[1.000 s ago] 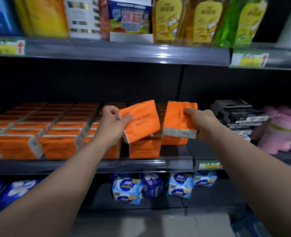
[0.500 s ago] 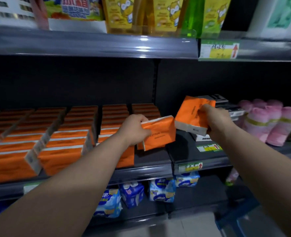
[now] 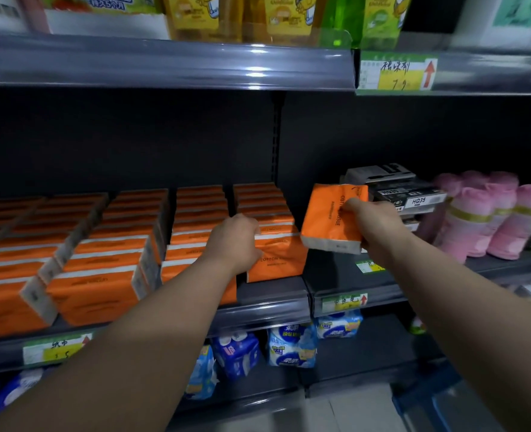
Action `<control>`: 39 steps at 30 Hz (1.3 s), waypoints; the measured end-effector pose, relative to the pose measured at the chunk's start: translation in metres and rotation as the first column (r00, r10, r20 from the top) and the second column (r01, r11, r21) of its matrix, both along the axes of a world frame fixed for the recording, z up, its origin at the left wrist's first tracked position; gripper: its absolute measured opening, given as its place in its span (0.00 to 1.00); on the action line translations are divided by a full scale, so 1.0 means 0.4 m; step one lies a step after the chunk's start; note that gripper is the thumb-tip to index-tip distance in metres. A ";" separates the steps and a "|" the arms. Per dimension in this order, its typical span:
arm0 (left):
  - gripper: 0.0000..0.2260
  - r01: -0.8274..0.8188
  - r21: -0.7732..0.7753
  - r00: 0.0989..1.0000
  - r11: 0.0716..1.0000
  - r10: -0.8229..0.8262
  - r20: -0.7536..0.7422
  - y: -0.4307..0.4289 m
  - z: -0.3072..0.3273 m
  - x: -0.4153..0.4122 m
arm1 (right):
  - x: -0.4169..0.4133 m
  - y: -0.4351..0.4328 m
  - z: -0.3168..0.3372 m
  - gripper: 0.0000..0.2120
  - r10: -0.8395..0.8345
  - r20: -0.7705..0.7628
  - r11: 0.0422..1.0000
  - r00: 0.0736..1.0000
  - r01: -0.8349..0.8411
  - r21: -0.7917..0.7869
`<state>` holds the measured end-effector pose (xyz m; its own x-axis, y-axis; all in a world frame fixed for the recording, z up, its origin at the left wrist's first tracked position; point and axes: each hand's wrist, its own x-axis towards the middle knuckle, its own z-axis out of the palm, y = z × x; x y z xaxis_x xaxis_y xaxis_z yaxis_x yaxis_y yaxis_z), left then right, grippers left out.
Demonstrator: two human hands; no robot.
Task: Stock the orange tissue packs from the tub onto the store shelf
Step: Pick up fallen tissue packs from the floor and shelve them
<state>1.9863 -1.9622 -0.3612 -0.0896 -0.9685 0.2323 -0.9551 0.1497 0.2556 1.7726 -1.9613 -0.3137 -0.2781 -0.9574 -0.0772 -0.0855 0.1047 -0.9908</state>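
My left hand (image 3: pixel 234 243) grips an orange tissue pack (image 3: pixel 278 258) that stands on the middle store shelf (image 3: pixel 270 307), at the front of the rightmost orange row. My right hand (image 3: pixel 374 227) holds a second orange tissue pack (image 3: pixel 331 218) tilted in the air, just right of that row and above a bare part of the shelf. Rows of orange packs (image 3: pixel 102 254) fill the shelf to the left. The tub is mostly out of view; a blue edge (image 3: pixel 413 406) shows at the bottom right.
Black boxes (image 3: pixel 401 194) and pink rolls (image 3: pixel 491 213) sit right of my right hand. Yellow and green bottles (image 3: pixel 289 17) stand on the top shelf. Blue and white packs (image 3: pixel 289 344) lie on the bottom shelf.
My left hand has lowered its pack from a tilt in the air onto the shelf at the front of the row. My right hand stays raised with its pack. The view shifted right.
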 end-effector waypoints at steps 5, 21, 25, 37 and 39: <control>0.14 -0.041 -0.100 0.990 0.994 0.054 0.127 -0.011 -0.011 0.000 | 0.005 -0.003 -0.006 0.06 0.025 -0.014 1.000 1.000 -0.025 -0.007; 0.22 -0.017 0.010 0.999 1.000 0.017 -0.047 -0.017 -0.002 0.033 | -0.031 0.026 -0.005 0.14 0.153 -0.077 0.988 0.985 -0.151 0.039; 0.21 -0.053 -0.026 0.962 0.998 0.044 -0.268 0.022 0.012 0.096 | -0.007 0.059 0.001 0.17 0.289 -0.236 0.955 0.928 -0.297 0.001; 0.16 -0.090 -0.037 0.986 0.995 0.084 -0.144 0.105 -0.021 0.202 | 0.166 0.047 -0.118 0.23 0.215 -0.934 0.847 0.287 -0.530 0.032; 0.17 -0.089 -0.030 0.988 0.996 0.085 -0.132 0.108 -0.022 0.201 | 0.171 0.042 -0.139 0.23 0.146 -0.957 0.854 0.251 -0.521 -0.006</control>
